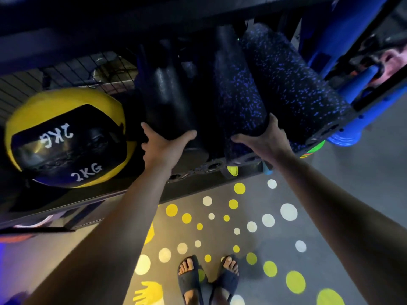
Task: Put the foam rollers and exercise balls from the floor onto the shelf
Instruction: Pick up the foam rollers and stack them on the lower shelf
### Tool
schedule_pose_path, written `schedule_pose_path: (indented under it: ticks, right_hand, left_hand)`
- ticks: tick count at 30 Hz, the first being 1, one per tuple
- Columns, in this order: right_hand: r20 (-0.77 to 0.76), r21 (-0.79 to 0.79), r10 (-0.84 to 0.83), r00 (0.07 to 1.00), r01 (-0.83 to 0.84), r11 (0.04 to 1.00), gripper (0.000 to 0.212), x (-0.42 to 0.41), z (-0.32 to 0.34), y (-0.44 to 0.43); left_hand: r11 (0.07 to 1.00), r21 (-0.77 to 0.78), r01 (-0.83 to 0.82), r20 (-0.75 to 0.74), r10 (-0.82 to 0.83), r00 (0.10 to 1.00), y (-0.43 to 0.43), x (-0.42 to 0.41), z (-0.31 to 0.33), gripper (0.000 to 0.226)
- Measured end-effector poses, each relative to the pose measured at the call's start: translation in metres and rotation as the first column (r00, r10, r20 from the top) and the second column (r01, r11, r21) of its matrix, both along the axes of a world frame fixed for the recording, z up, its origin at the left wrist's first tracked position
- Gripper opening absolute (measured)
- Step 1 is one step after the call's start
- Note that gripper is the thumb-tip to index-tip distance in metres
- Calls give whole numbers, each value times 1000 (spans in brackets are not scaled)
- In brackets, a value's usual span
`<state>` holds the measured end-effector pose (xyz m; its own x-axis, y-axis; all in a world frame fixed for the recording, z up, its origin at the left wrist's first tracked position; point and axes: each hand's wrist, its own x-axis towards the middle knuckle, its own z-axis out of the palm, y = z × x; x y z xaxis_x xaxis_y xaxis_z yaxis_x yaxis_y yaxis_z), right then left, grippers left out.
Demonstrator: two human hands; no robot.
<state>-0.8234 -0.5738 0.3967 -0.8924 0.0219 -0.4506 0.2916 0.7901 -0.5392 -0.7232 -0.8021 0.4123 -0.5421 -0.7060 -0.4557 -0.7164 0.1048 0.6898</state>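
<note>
So the rollers were already up on the shelf (198, 170) at this point, lying side by side with their ends facing the person. The left hand (164, 146) was cupped round the near end of the black roller (171, 100), thumb on one side and fingers on the other. The right hand (262, 139) had the same sort of hold on the near end of the speckled roller (237, 100), with its fingers tucked into the gap next to a second speckled roller (293, 84). It was pretty dark under there, so whether the hands were really squeezing or mostly just pushing is hard to call.

Holding them by the ends made sense, I reckon: that's how you'd slide long tubes straight back so they don't roll off the front lip. Packing them tight against each other probably helped too.

The yellow and black ball (66, 137) marked 2KG sat on the same shelf, just left of the black roller. Below was a grey floor (330, 194) with painted dots, and the person's feet in dark sandals (189, 280).
</note>
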Motion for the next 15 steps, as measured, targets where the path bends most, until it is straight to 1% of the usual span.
schedule_pose_path:
  ticks: [2,4,7,10,12,15]
  right_hand:
    - [17,-32,15,1000,-15,999,148,-16,7,-16]
    - [29,-23,48,998,-47,999,150,-32,11,-32]
    - [28,40,106,994,-107,993,150,-49,8,-45]
    - [31,46,128,991,-129,991,152,-53,0,-44]
    - [26,32,139,990,-139,990,151,-53,-2,-40]
    - [21,13,170,985,-170,985,148,-54,-1,-34]
  left_hand:
    - [997,-67,45,95,-38,995,6,8,-5,144]
    - [992,-100,79,158,-63,985,7,4,-6,142]
    - [992,-78,103,181,-88,980,4,-5,-7,142]
    - [988,-85,128,214,-107,971,7,-9,-6,143]
    - [983,-113,142,226,-113,968,12,-11,-5,142]
    - [963,-205,175,235,-126,964,21,-14,-6,140]
